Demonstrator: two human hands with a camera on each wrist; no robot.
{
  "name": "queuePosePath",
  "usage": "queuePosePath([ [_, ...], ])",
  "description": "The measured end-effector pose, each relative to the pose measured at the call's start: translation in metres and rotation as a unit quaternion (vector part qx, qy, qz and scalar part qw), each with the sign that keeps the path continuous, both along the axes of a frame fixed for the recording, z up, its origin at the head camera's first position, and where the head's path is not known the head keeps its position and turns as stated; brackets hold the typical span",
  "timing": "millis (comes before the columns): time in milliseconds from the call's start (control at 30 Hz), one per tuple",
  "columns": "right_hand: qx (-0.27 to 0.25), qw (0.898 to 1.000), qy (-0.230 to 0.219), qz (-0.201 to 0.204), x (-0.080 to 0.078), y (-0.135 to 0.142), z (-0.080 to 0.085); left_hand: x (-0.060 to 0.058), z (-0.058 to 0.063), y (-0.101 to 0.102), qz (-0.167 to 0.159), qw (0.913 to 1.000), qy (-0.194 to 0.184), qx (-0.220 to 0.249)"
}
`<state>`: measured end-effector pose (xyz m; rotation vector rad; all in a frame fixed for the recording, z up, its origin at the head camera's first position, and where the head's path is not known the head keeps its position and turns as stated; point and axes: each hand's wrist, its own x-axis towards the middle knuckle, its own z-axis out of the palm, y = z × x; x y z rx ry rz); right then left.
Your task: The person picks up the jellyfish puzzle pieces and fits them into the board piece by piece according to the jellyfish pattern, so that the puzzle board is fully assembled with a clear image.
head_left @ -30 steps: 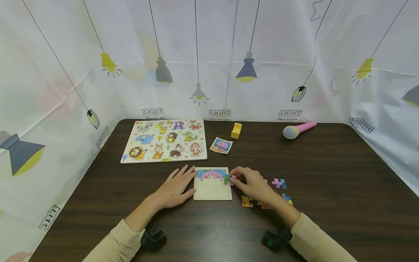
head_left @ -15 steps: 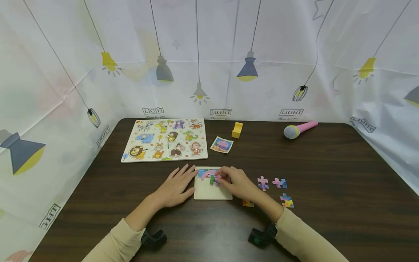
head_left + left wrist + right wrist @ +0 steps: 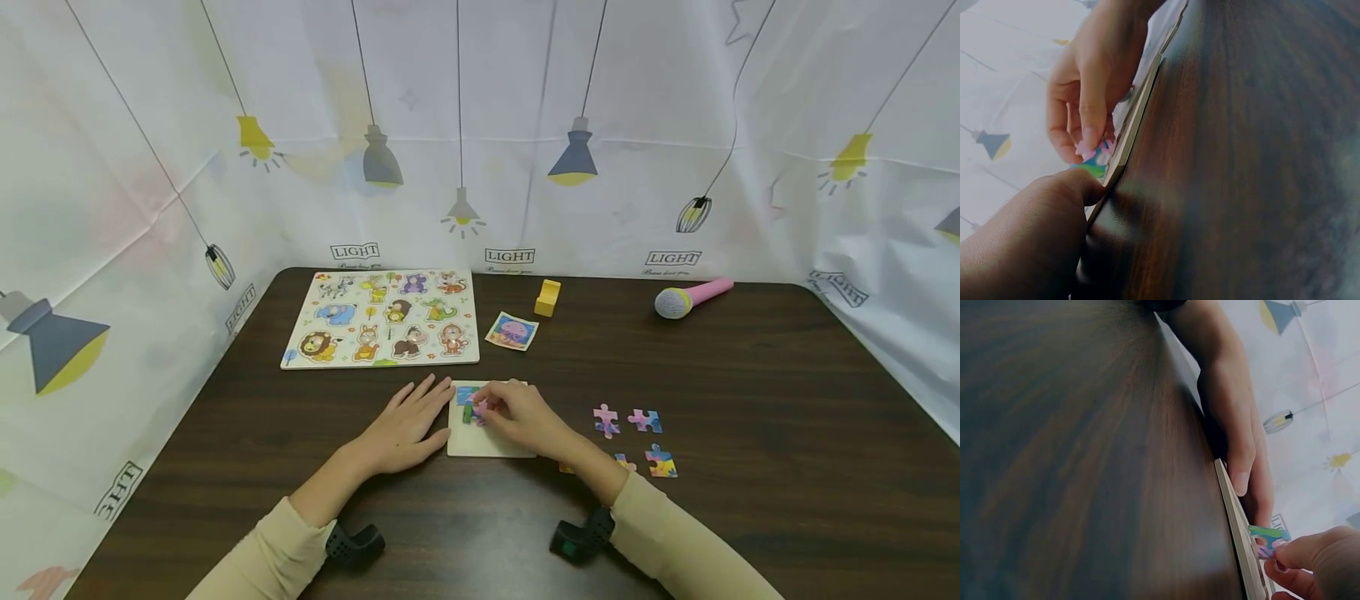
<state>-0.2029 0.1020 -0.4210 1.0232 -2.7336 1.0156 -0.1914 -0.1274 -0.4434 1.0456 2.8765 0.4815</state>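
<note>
A small puzzle board (image 3: 491,444) lies flat on the dark table, its upper strip carrying blue and pink pieces that my right hand partly covers. My right hand (image 3: 525,421) pinches a green, blue and pink puzzle piece (image 3: 471,413) between thumb and fingers, over the board's left part. In the right wrist view that puzzle piece (image 3: 1266,536) stands tilted against the board (image 3: 1235,519). My left hand (image 3: 401,429) rests with spread, straight fingers on the table, fingertips and thumb touching the board's left edge. The left wrist view shows its thumb (image 3: 1079,186) against the board's side.
Loose puzzle pieces lie to the right, among them a pink one (image 3: 607,421) and a yellow-blue one (image 3: 662,461). Behind are an animal puzzle board (image 3: 382,319), an octopus picture card (image 3: 512,332), a yellow block (image 3: 547,298) and a pink toy microphone (image 3: 690,298).
My right hand has moved left with the puzzle piece, from the board's right edge to its left part. The left hand has stayed in place.
</note>
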Motion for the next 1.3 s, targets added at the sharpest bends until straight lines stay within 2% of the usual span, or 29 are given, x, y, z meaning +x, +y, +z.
queuePosePath([
  [200,0.016,0.999,0.033,-0.001,-0.002,-0.007,-0.003,0.000,0.000,0.000,0.000,1.0000,-0.001,0.003],
  [467,0.064,0.995,0.064,-0.047,-0.001,-0.016,-0.004,-0.001,-0.001,0.000,-0.004,1.0000,0.002,0.003],
  [667,0.082,0.992,0.078,-0.060,0.001,-0.019,-0.004,-0.001,0.000,0.000,-0.004,1.0000,0.001,0.003],
  [1000,0.081,0.990,0.091,-0.068,0.003,-0.020,-0.006,0.001,0.003,0.000,-0.007,1.0000,0.002,0.007],
  [1300,0.077,0.989,0.083,-0.096,0.003,-0.021,-0.008,0.000,0.002,0.000,-0.005,1.0000,-0.004,0.006],
])
